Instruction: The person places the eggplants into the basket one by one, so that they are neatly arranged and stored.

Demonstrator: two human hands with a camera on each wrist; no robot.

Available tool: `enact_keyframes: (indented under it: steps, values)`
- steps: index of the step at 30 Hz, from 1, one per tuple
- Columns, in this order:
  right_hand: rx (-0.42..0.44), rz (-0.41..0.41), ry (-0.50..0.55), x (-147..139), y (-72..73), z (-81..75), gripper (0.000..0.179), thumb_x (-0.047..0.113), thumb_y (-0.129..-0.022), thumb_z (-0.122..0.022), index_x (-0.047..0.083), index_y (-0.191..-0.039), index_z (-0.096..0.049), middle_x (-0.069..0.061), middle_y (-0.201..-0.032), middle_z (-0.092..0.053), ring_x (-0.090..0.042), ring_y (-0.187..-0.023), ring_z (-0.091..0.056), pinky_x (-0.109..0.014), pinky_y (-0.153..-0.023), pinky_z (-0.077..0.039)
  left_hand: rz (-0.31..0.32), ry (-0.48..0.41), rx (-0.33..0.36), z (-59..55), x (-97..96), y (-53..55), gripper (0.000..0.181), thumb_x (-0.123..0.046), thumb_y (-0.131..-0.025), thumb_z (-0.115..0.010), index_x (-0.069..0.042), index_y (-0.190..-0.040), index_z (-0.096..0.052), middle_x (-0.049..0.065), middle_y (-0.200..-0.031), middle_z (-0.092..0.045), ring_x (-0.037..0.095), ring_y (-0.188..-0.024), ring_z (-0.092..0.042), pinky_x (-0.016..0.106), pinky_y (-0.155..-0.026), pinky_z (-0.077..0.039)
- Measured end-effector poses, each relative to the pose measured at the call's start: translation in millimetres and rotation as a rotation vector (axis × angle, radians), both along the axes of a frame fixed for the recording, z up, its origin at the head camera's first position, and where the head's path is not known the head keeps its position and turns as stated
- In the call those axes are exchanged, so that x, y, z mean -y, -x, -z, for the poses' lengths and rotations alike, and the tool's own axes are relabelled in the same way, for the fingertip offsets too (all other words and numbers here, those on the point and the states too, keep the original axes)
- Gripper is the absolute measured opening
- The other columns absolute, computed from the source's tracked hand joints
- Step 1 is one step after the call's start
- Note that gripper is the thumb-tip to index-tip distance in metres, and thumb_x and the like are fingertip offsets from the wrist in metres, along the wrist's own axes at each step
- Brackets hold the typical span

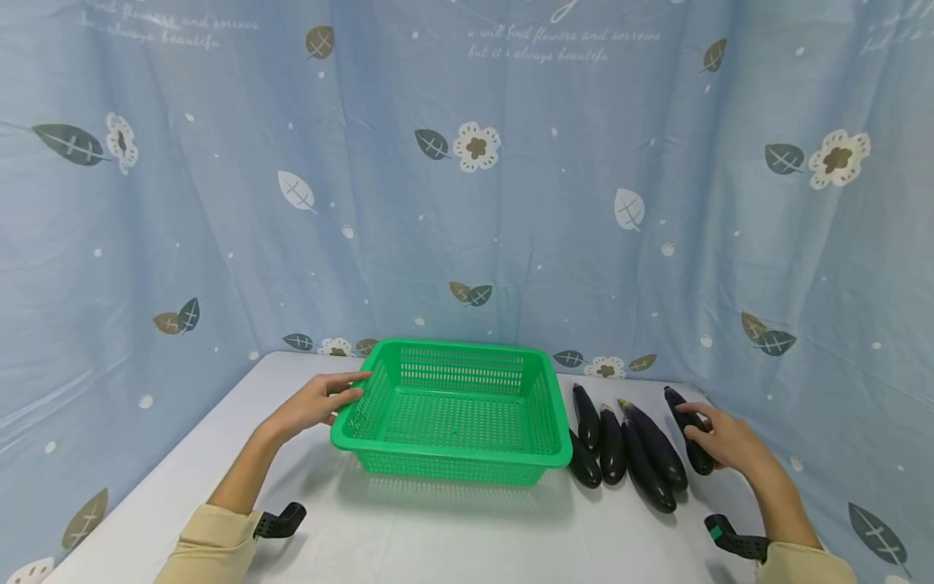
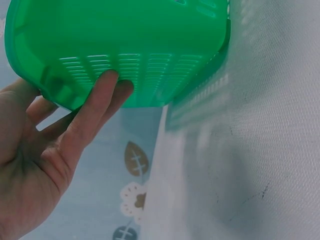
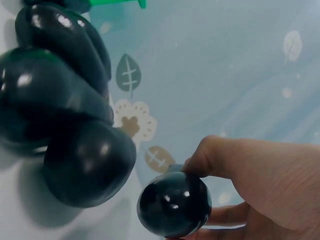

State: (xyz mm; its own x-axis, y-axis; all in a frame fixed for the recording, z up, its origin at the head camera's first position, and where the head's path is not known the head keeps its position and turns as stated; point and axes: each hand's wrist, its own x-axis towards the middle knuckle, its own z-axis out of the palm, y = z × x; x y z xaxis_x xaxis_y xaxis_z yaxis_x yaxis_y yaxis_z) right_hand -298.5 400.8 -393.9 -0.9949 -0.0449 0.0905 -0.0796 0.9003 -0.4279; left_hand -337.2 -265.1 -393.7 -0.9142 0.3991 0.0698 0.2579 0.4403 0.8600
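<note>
Beige left sleeve (image 1: 212,545) and beige right sleeve (image 1: 803,564) lie nearest the head camera, at the bottom of its view. Black left wrist mount (image 1: 280,521) and black right wrist mount (image 1: 735,541) project inward, the latter bearing a green patch.

Left hand (image 1: 310,403): clamped on the left side of the green basket (image 1: 456,465), at the rim. Left wrist view: two fingers lie along the slotted outer wall, the rest of the hand at the rim.

Right hand (image 1: 730,438): clamped on a dark, glossy eggplant, the held eggplant (image 1: 702,461), thumb on one side and fingers on the other. Its rounded end faces the right wrist camera. Location: far right of the group, slanting, apart from its neighbours. Contact of its lower end with the table: cannot tell.

Basket position: centre of the white table (image 1: 438,547), mesh floor and slotted walls visible.

Between basket and right hand, five further eggplants (image 1: 611,454) lie close together, stem ends mostly toward the back. The leftmost is partly hidden behind the basket's right front corner; the two long ones at the right lie side by side.

Background: light blue curtain (image 1: 467,243) printed with leaves, flowers and white script.
</note>
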Motion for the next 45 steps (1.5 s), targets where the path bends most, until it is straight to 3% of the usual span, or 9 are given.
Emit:
enact_keyframes:
  steps: [17, 26, 35, 45]
  values:
    - [-0.005, 0.031, -0.038, 19.3, -1.7, -7.5, 0.045, 0.02, -0.096, -0.057, 0.003, -0.137, -0.05, -0.024, -0.097, -0.063, -0.016, -0.061, -0.059, -0.031, -0.05, -0.052, 0.015, 0.019, -0.015, 2.7, 1.0, 1.6, 0.059, -0.035, -0.102, -0.054, -0.012, -0.153, -0.035, 0.025, -0.126, -0.059, 0.023, -0.089, -0.073, 0.038, -0.072, -0.061]
    - [-0.041, -0.081, 0.03, 45.3, -0.7, -18.4, 0.044, 0.019, -0.098, -0.056, 0.003, -0.138, -0.051, -0.032, -0.11, -0.06, -0.017, -0.064, -0.059, -0.031, -0.05, -0.054, 0.012, 0.018, -0.014, 1.6, 1.9, 1.4, 0.059, -0.033, -0.102, -0.053, -0.011, -0.153, -0.034, 0.025, -0.126, -0.06, 0.021, -0.088, -0.073, 0.038, -0.072, -0.061]
    - [-0.078, -0.098, 0.004, 66.1, 7.8, -23.9, 0.043, 0.017, -0.096, -0.057, 0.004, -0.137, -0.053, -0.026, -0.101, -0.062, -0.015, -0.053, -0.057, -0.029, -0.046, -0.053, 0.042, 0.0, -0.029, 0.3, 2.8, 1.4, 0.06, -0.032, -0.102, -0.053, -0.008, -0.153, -0.033, 0.029, -0.129, -0.057, 0.026, -0.091, -0.073, 0.038, -0.072, -0.061]
    - [-0.077, -0.106, 0.024, 80.5, 9.9, -29.4, 0.044, 0.016, -0.096, -0.057, 0.004, -0.137, -0.053, -0.02, -0.094, -0.063, -0.015, -0.048, -0.057, -0.03, -0.046, -0.052, 0.028, 0.015, -0.038, -0.7, 1.3, -0.5, 0.058, -0.032, -0.102, -0.053, -0.009, -0.153, -0.035, 0.027, -0.125, -0.059, 0.023, -0.088, -0.073, 0.038, -0.071, -0.061]
